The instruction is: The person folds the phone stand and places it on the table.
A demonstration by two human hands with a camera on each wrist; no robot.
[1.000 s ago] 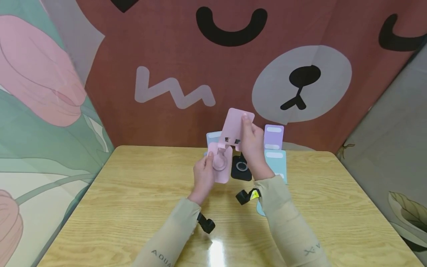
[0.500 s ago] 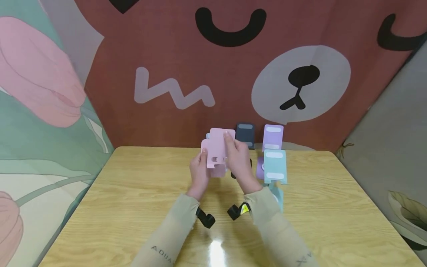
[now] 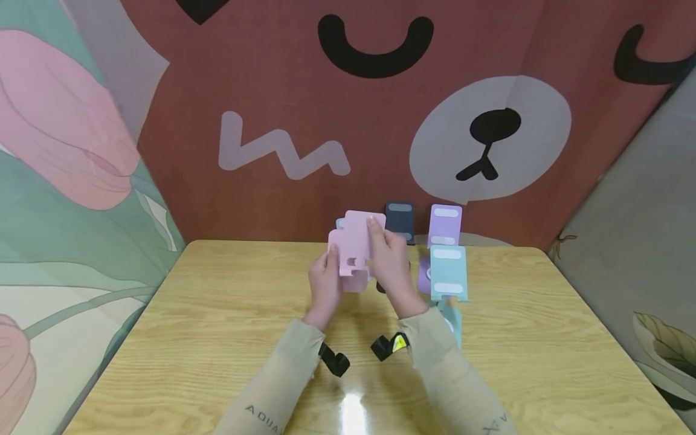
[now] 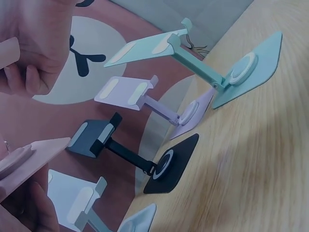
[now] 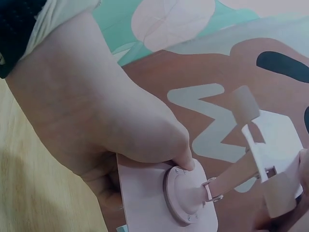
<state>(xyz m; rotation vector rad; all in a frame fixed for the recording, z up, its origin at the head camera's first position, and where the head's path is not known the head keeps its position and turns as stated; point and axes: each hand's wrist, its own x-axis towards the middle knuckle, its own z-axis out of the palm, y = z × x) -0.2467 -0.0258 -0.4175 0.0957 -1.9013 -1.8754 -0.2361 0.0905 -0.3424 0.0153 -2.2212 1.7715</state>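
A pink phone stand (image 3: pixel 363 235) is held up above the table by both hands. My left hand (image 3: pixel 325 284) grips the edge of its base plate (image 5: pixel 145 193), with the thumb beside the round hinge disc in the right wrist view. My right hand (image 3: pixel 393 266) pinches the upper plate, thumb on its face. From the head, that plate overlaps much of the base. A short hinged arm (image 5: pixel 236 171) joins the two plates, which stand apart in the right wrist view.
Behind the held stand, a light-blue phone stand (image 4: pixel 72 195) is mostly hidden from the head view. Black (image 3: pixel 400 219), purple (image 3: pixel 446 223) and teal (image 3: pixel 448 266) phone stands stand open to the right on the wooden table (image 3: pixel 228 314). A printed cloth (image 3: pixel 272 199) hangs behind.
Since a second ago, my right hand has come down and left, bringing the upper plate over the base. The left hand has shifted slightly left. Over the last half second, hardly anything differs.
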